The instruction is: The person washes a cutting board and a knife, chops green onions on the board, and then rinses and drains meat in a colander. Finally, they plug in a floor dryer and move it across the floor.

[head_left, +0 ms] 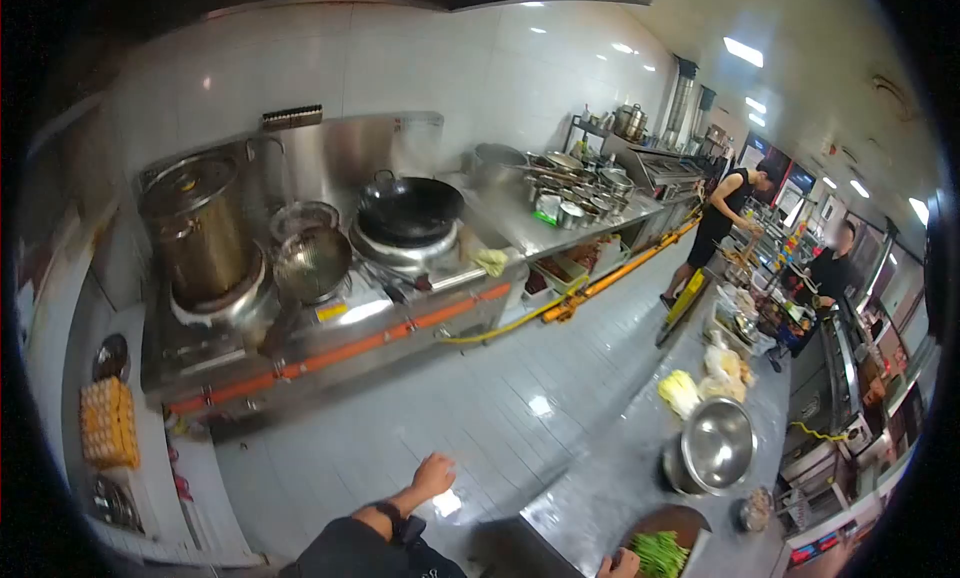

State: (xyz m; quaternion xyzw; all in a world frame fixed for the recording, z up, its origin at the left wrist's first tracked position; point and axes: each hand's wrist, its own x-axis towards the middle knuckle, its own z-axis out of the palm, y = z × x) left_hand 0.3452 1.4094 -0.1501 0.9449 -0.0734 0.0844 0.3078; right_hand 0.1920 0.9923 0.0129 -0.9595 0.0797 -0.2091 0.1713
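My left hand [433, 475] is held out over the floor, left of the steel table [575, 503], with its fingers curled in and nothing visible in them. A dark band circles that wrist. Low in the view, my right hand [619, 565] is partly cut off by the frame edge. Its fingers are bent at the left side of a round brown board [685, 518], and what they grip, if anything, is hidden. Chopped green stalks [659, 555] lie beside this hand on the board. Farther up the table stand a steel bowl [718, 443] and a pale cabbage [680, 392].
A stove on the left carries a tall pot [197, 233], a black wok [408, 213] and a strainer [312, 263]. Egg trays [109, 423] sit at far left. Two people [728, 210] are at the far end. A yellow hose [500, 330] runs along the stove front.
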